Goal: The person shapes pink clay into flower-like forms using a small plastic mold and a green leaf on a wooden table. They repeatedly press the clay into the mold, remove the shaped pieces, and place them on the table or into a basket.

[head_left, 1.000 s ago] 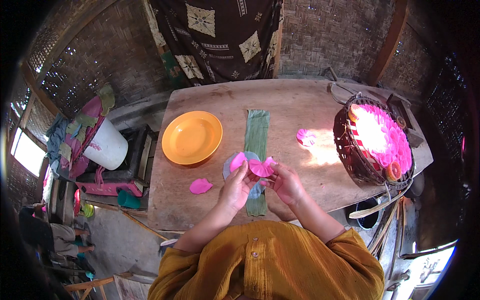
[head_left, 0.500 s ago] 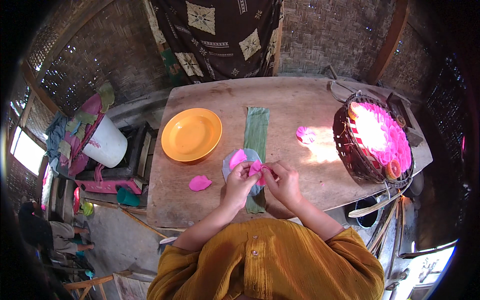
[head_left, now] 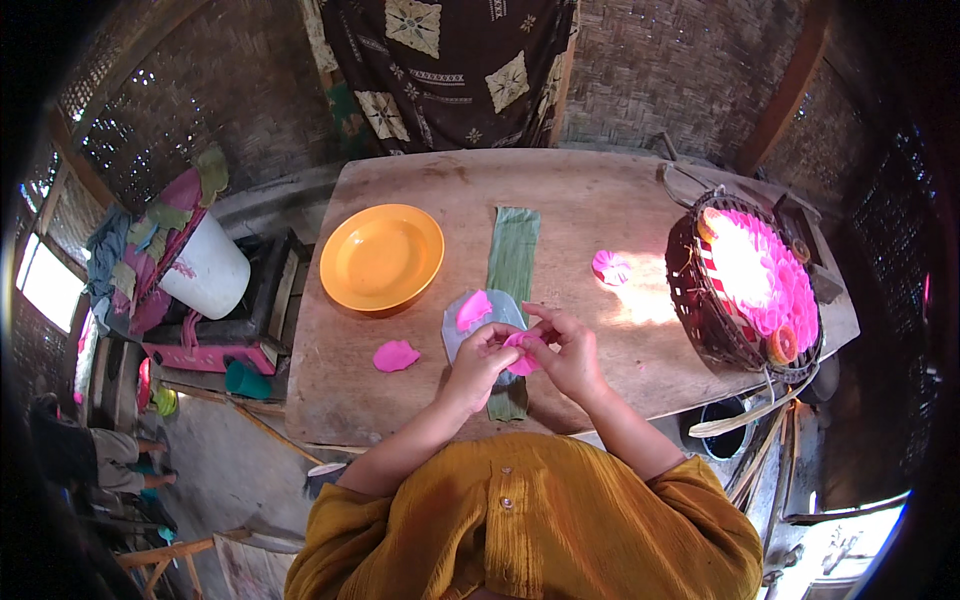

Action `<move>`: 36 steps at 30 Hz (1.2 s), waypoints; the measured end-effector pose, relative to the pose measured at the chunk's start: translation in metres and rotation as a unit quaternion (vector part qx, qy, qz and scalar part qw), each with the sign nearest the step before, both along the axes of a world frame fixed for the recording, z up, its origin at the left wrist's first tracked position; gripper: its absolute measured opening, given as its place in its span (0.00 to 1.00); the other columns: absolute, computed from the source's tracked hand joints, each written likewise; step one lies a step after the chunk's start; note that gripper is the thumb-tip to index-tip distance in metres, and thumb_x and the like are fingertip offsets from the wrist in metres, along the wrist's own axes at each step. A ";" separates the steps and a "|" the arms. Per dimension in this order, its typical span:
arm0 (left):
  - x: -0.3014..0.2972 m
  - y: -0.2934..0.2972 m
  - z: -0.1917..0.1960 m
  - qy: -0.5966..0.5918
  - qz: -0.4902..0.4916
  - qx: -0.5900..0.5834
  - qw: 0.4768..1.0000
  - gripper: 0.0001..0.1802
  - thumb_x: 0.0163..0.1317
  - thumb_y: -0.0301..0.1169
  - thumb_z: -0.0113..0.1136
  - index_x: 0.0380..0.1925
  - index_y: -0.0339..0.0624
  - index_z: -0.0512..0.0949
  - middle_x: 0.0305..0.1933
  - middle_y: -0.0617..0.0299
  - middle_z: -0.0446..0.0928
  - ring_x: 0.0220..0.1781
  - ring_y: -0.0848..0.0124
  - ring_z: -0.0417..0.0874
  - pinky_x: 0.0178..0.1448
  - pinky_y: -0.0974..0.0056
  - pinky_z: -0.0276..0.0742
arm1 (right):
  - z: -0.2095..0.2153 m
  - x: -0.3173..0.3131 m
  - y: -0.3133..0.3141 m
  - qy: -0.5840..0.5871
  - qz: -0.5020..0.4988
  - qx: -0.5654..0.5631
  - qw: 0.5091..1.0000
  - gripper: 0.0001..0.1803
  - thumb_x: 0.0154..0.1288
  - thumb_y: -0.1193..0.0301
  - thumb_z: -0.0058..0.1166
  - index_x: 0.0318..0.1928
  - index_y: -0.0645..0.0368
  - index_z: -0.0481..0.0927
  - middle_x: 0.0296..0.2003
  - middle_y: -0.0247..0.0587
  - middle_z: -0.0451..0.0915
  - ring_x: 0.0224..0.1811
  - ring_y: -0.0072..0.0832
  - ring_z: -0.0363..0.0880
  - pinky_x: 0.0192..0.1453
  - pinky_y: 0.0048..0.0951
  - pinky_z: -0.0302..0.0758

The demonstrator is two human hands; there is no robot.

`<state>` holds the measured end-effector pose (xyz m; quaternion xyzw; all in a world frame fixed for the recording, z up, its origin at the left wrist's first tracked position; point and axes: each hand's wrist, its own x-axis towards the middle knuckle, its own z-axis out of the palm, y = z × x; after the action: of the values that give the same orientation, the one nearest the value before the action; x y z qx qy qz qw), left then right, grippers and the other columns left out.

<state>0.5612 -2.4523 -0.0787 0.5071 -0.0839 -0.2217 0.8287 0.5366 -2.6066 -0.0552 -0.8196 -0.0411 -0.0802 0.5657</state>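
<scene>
Just in front of me, my left hand [head_left: 480, 360] and my right hand [head_left: 566, 352] pinch a soft pink piece of dough [head_left: 523, 362] between their fingertips. Beneath them lies a thin, pale plastic sheet [head_left: 457, 322] over a green leaf strip [head_left: 514, 250]. A pink lump [head_left: 473, 310] rests on the sheet beside my left hand. Farther left, a flattened pink piece [head_left: 397, 356] lies on the bare wooden table [head_left: 450, 190]. To the right sits a round, pleated pink piece [head_left: 611, 267], shaped like a flower. My fingers partly hide the held dough.
A yellow-orange bowl [head_left: 380, 258] stands left on the table. At the right edge a dark woven basket [head_left: 688, 290] holds many pink ruffled pieces [head_left: 785, 285]. Left of the table are a stove [head_left: 210, 355] and a white bucket [head_left: 208, 275]. A person [head_left: 115, 455] is far left.
My right fingers have lifted and spread a little, with the index finger raised, and the dough between my hands shows at a different angle. The view has shifted slightly.
</scene>
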 end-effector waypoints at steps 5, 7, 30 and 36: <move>-0.003 -0.002 0.004 -0.001 0.046 0.064 0.997 0.20 0.56 0.17 0.53 0.51 0.33 0.66 0.41 0.55 0.76 0.44 0.71 0.79 0.48 0.68 0.76 | -0.001 0.001 0.000 -0.048 0.013 0.009 0.999 0.26 0.55 0.81 0.59 0.56 0.64 0.72 0.34 0.39 0.81 0.32 0.20 0.79 0.37 0.22 0.77; -0.003 -0.002 0.005 -0.003 0.038 0.073 0.997 0.23 0.57 0.17 0.53 0.53 0.34 0.64 0.41 0.55 0.76 0.44 0.70 0.79 0.49 0.68 0.76 | -0.001 0.001 0.002 -0.030 0.013 0.028 0.999 0.26 0.55 0.81 0.59 0.56 0.64 0.72 0.34 0.39 0.81 0.31 0.20 0.79 0.36 0.21 0.77; 0.009 0.000 0.000 0.164 0.137 -0.113 0.970 0.26 0.64 0.47 0.49 0.54 0.41 0.69 0.50 0.58 0.75 0.51 0.69 0.76 0.56 0.63 0.72 | -0.004 -0.011 0.015 -0.198 -0.024 -0.293 0.935 0.20 0.57 0.68 0.57 0.51 0.56 0.78 0.66 0.49 0.55 0.66 0.57 0.51 0.64 0.48 0.59; 0.007 0.003 0.003 0.182 0.081 -0.117 0.973 0.35 0.63 0.59 0.40 0.56 0.41 0.67 0.54 0.58 0.72 0.54 0.69 0.73 0.55 0.65 0.69 | -0.012 -0.009 0.023 -0.191 -0.039 -0.351 0.916 0.20 0.57 0.60 0.57 0.48 0.55 0.79 0.68 0.49 0.50 0.67 0.58 0.47 0.64 0.56 0.56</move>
<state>0.5680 -2.4488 -0.0760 0.3627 0.0844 -0.2315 0.8987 0.5275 -2.5832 -0.0672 -0.9356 -0.1421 -0.2377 0.2190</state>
